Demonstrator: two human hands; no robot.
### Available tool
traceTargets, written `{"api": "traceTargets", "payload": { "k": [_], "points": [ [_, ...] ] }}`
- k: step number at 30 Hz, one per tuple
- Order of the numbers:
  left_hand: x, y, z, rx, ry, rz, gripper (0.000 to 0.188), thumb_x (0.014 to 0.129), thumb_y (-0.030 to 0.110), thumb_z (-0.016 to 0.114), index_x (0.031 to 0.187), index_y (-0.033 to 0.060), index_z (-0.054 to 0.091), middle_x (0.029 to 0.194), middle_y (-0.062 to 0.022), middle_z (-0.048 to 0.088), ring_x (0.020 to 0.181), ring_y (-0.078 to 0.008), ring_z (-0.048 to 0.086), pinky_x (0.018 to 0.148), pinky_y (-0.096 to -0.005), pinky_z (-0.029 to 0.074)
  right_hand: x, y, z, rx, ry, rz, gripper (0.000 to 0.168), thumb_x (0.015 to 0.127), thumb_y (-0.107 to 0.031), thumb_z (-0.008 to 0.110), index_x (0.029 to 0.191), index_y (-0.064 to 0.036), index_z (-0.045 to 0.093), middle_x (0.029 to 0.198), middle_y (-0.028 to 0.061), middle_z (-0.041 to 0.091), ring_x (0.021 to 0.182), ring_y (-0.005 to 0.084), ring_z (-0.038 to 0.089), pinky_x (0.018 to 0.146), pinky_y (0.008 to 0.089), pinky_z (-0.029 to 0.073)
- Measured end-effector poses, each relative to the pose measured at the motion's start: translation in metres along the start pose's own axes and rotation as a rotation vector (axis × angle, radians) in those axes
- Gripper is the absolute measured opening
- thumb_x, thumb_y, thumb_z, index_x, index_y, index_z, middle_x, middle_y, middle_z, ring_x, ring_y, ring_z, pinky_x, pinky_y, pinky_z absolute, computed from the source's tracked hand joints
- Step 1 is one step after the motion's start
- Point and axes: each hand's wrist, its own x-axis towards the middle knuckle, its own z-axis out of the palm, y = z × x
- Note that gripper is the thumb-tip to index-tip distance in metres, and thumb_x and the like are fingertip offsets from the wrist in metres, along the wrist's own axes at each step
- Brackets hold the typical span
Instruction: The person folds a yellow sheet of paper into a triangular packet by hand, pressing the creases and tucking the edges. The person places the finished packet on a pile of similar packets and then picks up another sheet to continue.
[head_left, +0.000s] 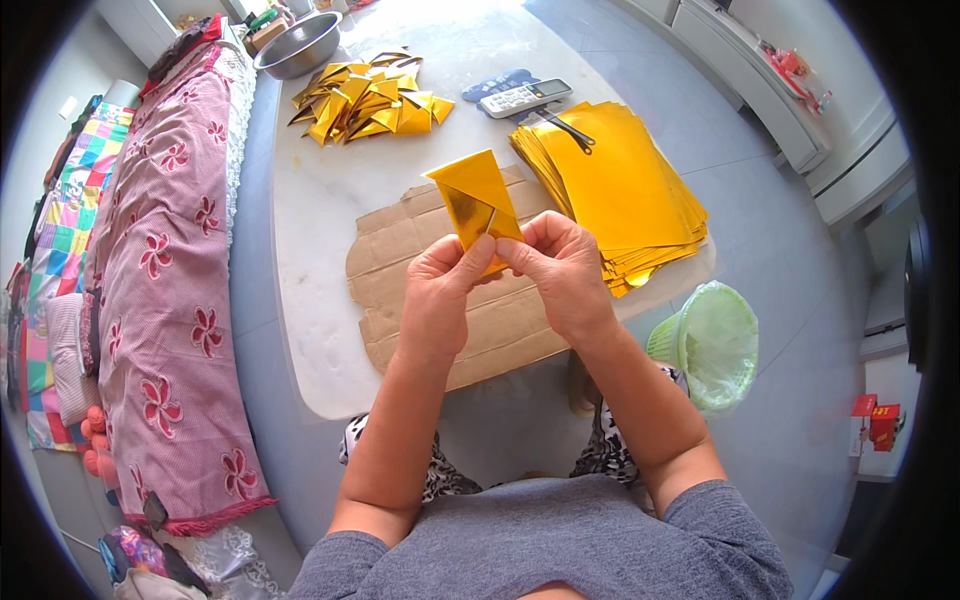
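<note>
A gold foil paper (472, 191), folded into a narrow strip with a slanting flap, is held up above a piece of brown cardboard (420, 277). My left hand (442, 292) pinches its lower left edge between thumb and fingers. On the lower right corner, my right hand (559, 270) grips the same paper with thumb and forefinger. Beyond the right hand lies a thick stack of flat gold foil sheets (622, 187), fanned a little at its edges. A heap of folded gold foil pieces (367, 101) sits farther away on the left. The fingertips behind the paper are partly hidden.
The pale table (315, 337) also bears a white remote control (525, 97), a dark-handled tool (566, 131) on the stack, and a metal basin (300, 49). A green lined wastebasket (705, 345) stands at the right. A pink flowered cover (172, 262) drapes furniture at the left.
</note>
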Motion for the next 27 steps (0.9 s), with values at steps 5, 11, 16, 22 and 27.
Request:
{"api": "traceTargets", "payload": {
  "k": [5,11,16,22,27],
  "points": [
    [0.005,-0.005,-0.001,-0.083,0.118,0.059,0.018,0.091,0.018,0.071,0.094,0.0,0.071,0.086,-0.0039,0.07,0.077,-0.0099,0.061,0.074,-0.025,0.047,-0.001,0.001,0.0,-0.005,-0.079,-0.005,0.014,0.087,-0.012,0.074,0.089,-0.001,0.066,0.077,0.0012,0.067,0.069,0.0054,0.057,0.063,0.0217,0.048],
    [0.0,-0.003,0.0,-0.029,0.155,0.154,0.018,0.091,0.016,0.07,0.091,-0.0011,0.07,0.084,-0.0043,0.07,0.075,-0.0085,0.059,0.071,-0.0238,0.045,-0.003,-0.006,0.0,-0.192,-0.07,0.09,0.017,0.085,-0.014,0.076,0.087,0.002,0.069,0.075,0.0033,0.068,0.067,0.0061,0.058,0.061,0.0221,0.048],
    [-0.001,-0.004,0.001,0.066,0.192,0.187,0.019,0.092,0.017,0.07,0.088,-0.0012,0.069,0.081,-0.0035,0.069,0.071,-0.0075,0.057,0.068,-0.0223,0.044,-0.001,-0.01,0.001,-0.212,-0.069,0.143,0.019,0.084,-0.015,0.077,0.087,0.002,0.067,0.076,0.0036,0.067,0.067,0.0065,0.058,0.062,0.0219,0.049],
    [0.0,0.0,0.0,0.123,0.195,0.219,0.021,0.093,0.019,0.069,0.085,-0.0003,0.068,0.077,-0.0013,0.066,0.07,-0.0062,0.056,0.065,-0.0213,0.044,0.003,0.0,0.005,-0.124,-0.018,0.027,0.022,0.085,-0.019,0.077,0.088,0.0,0.066,0.076,0.0023,0.066,0.07,0.0058,0.057,0.064,0.0225,0.048],
    [-0.002,0.0,-0.001,0.169,0.166,0.222,0.019,0.093,0.021,0.069,0.088,0.0022,0.07,0.081,-0.0023,0.069,0.072,-0.0085,0.06,0.068,-0.0249,0.046,0.003,-0.003,0.003,0.038,-0.165,0.163,0.021,0.087,-0.02,0.075,0.088,-0.001,0.067,0.075,0.0008,0.065,0.067,0.0053,0.053,0.061,0.0216,0.045]
  ]
}}
